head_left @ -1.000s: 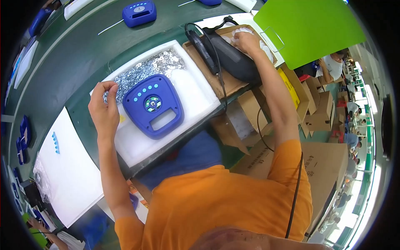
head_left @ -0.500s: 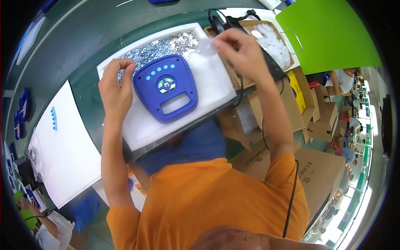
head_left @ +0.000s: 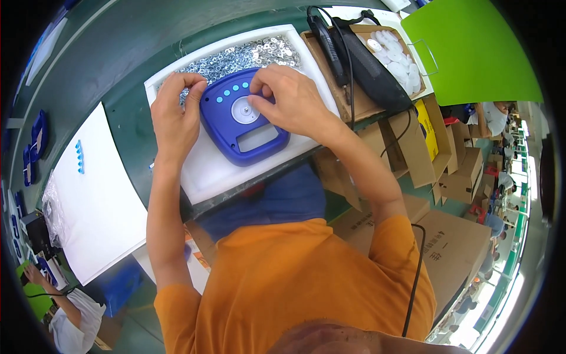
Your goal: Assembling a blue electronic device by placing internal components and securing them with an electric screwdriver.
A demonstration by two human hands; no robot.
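A blue plastic housing (head_left: 259, 154), with a row of light-blue round dots and a rectangular opening, rests on a white foam tray (head_left: 207, 184). Over its round middle recess lies a translucent white disc (head_left: 240, 113), a small pin showing at its centre. My right hand (head_left: 290, 100) is closed, thumb and forefinger at the disc's right edge. Beside the housing's upper left corner is my left hand (head_left: 177, 115), its thumb and forefinger pinched together. Whatever that pinch holds is too small to make out. Small metal hardware (head_left: 236, 59) fills the tray's far part.
Right of the tray, a cardboard box (head_left: 348, 109) holds a black pouch (head_left: 374, 76) and white discs (head_left: 396, 59). A black cable (head_left: 352, 71) runs over it. White board (head_left: 106, 206) lies at left, bearing a light-blue strip (head_left: 80, 156). Open cartons (head_left: 413, 153) stand right.
My right hand has moved left from beside the box, bringing the white disc onto the housing's middle, covering the green part there. My left hand stays near the corner.
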